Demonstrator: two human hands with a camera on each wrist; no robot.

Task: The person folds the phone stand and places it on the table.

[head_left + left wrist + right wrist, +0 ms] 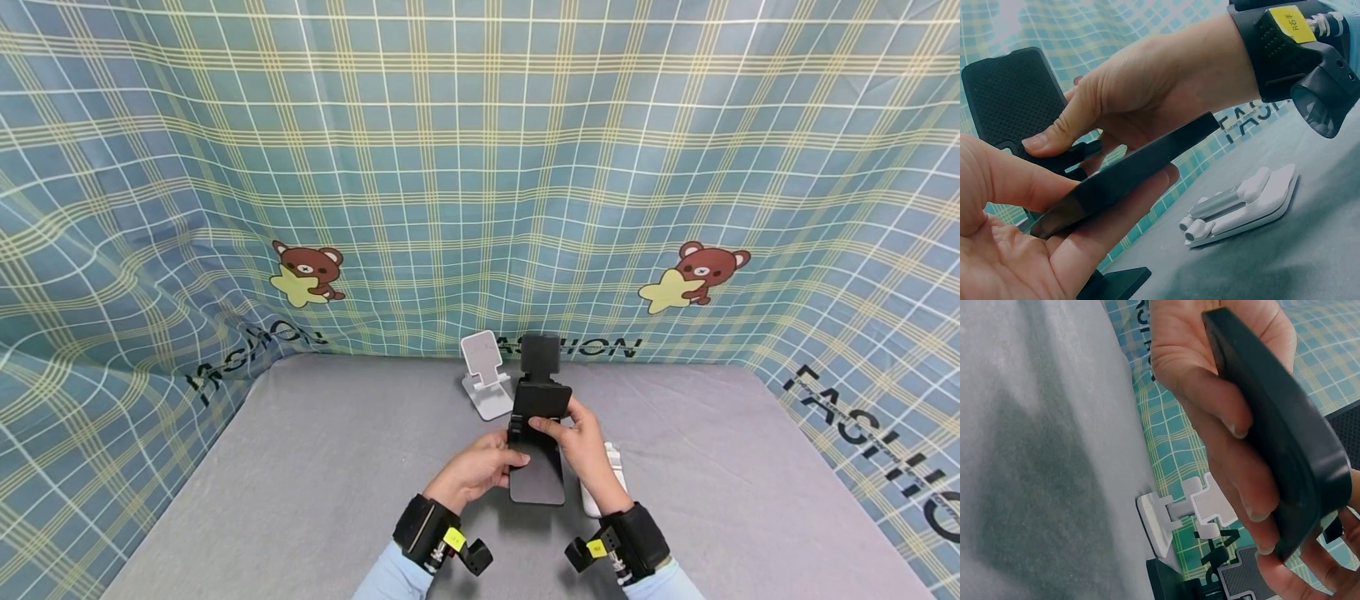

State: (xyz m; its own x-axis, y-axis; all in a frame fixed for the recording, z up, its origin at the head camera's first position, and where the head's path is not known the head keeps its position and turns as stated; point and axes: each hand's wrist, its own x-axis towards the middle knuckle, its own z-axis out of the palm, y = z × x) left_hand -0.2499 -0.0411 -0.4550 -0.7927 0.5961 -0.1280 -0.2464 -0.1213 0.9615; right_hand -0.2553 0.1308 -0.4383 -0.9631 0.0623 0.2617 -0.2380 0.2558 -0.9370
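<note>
Head view shows a black stand point(537, 482) between left point(480, 468) and right hands point(585, 443), both curled, gripping its edges.

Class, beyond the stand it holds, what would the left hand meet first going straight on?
Probably the right hand, which grips the same black stand from the other side; depth is hard to judge.

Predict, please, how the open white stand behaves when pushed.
The white stand probably won't roll: its flat base rests on the grey table. Its raised panel might fold if pushed, since a hinge seems to carry it.
</note>
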